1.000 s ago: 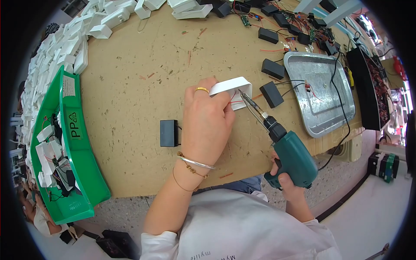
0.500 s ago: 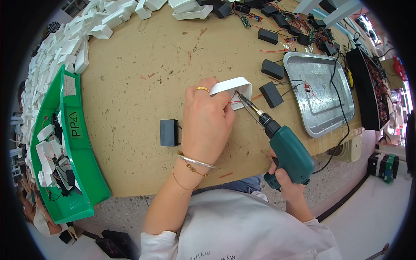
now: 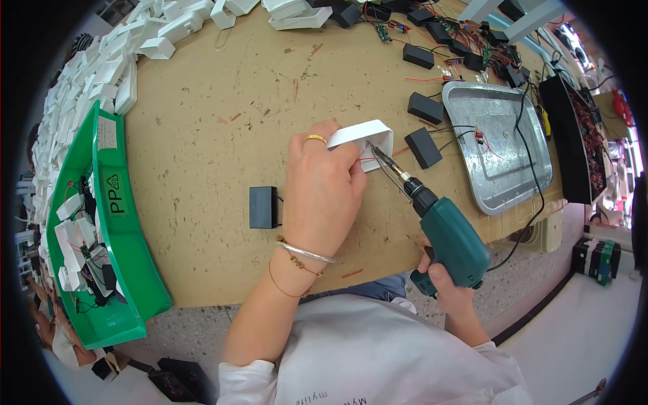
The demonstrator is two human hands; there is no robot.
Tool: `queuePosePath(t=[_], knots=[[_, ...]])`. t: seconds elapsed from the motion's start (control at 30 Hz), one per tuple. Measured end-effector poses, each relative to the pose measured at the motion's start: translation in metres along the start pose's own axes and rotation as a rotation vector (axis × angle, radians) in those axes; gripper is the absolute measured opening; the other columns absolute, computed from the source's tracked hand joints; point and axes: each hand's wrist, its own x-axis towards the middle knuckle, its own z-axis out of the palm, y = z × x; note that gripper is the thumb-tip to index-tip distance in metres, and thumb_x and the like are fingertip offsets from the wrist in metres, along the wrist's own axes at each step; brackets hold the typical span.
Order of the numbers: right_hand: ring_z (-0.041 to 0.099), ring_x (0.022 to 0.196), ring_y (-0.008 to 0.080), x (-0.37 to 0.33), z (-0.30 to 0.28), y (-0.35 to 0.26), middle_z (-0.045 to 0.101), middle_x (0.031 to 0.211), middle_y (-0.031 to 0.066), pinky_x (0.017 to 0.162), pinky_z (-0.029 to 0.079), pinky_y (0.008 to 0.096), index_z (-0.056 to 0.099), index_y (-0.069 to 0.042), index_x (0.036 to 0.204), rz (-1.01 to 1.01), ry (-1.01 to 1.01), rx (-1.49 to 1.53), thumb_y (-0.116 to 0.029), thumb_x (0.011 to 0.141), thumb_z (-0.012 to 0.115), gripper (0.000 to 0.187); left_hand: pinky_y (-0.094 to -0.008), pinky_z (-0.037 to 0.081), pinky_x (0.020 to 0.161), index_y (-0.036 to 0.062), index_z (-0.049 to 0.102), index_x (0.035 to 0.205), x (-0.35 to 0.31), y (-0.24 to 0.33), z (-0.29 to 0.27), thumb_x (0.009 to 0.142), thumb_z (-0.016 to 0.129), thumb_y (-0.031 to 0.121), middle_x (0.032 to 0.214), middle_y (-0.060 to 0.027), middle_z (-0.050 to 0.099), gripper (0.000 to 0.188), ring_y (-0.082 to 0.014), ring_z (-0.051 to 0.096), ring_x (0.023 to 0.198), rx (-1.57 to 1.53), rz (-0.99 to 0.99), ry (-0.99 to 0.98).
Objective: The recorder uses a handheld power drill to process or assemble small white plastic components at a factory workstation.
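Mostly, things look the same as a second ago, but the green soldering gun (image 3: 455, 243) has moved a little to the left and up. The left hand (image 3: 320, 189) has stayed where it was, and so has the white case (image 3: 364, 130). The case is near the middle of the table (image 3: 209, 175), just to the right of the left hand. That hand's fingers are bent and close together, gripping the case's left end. I cannot tell if they also pinch the thin red wire (image 3: 366, 159). The right hand (image 3: 449, 283) has its fingers curled around the gun's handle.

The case is smooth and shiny, like a small open box with rounded corners. The gun is dull green with a black neck, and its thin metal tip (image 3: 379, 154) points into the case. The table is flat and brown, with dark specks all over. A black block (image 3: 262, 207) with straight sides sits left of the left wrist. The metal tray (image 3: 496, 148) is gray and shiny with round corners. The green bin (image 3: 138, 270) looks like smooth plastic.
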Motion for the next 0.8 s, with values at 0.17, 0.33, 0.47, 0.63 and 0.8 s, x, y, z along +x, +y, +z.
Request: queuePosePath(t=[0.17,0.33,0.47,0.63,0.8], knots=[[0.057,0.074,0.0135,-0.0003,0.0037,0.0,0.06,0.097,0.0081,0.068,0.045,0.0286,0.056,0.004,0.117,-0.017,0.035,-0.005,-0.035,0.086,0.069,0.051,-0.0418,0.048,0.082,-0.0017,0.066,0.08,-0.0007,-0.0008,0.0004,0.072,0.065,0.002,0.113,-0.0207,0.057,0.009,-0.0381,0.052,0.096,0.005,0.0,0.0],[0.057,0.073,0.0136,-0.0006,-0.0014,0.0006,0.06,0.098,0.0086,0.069,0.045,0.0287,0.055,0.005,0.12,0.012,-0.011,-0.017,-0.036,0.086,0.069,0.056,-0.0419,0.048,0.082,-0.0017,0.066,0.081,-0.0001,-0.0005,0.0009,0.072,0.065,0.002,0.114,-0.0212,0.057,0.009,-0.0384,0.052,0.096,0.001,0.001,0.001],[0.057,0.072,0.0139,-0.0009,-0.0017,0.0017,0.061,0.097,0.009,0.07,0.045,0.0295,0.054,0.006,0.121,-0.017,-0.011,-0.043,-0.038,0.085,0.069,0.059,-0.0421,0.048,0.082,-0.0016,0.066,0.081,-0.0006,-0.0002,0.0003,0.072,0.064,0.002,0.114,-0.0215,0.057,0.009,-0.0386,0.052,0.097,-0.006,-0.012,-0.004],[0.057,0.071,0.0143,-0.0027,0.0011,0.0023,0.061,0.096,0.0093,0.072,0.045,0.0317,0.055,0.008,0.12,0.0,0.039,0.014,-0.04,0.083,0.07,0.062,-0.0422,0.048,0.083,-0.0015,0.066,0.081,-0.0011,-0.0015,0.0017,0.072,0.065,0.002,0.115,-0.0219,0.057,0.01,-0.039,0.052,0.098,0.002,-0.004,0.0],[0.057,0.071,0.0139,-0.0032,-0.0003,0.0012,0.061,0.091,0.0091,0.074,0.045,0.0314,0.056,0.008,0.119,0.016,0.03,-0.005,-0.042,0.083,0.069,0.063,-0.0419,0.048,0.083,-0.0014,0.066,0.082,-0.0004,-0.001,0.001,0.073,0.065,0.002,0.115,-0.0219,0.057,0.01,-0.0389,0.052,0.098,0.004,-0.002,-0.005]])
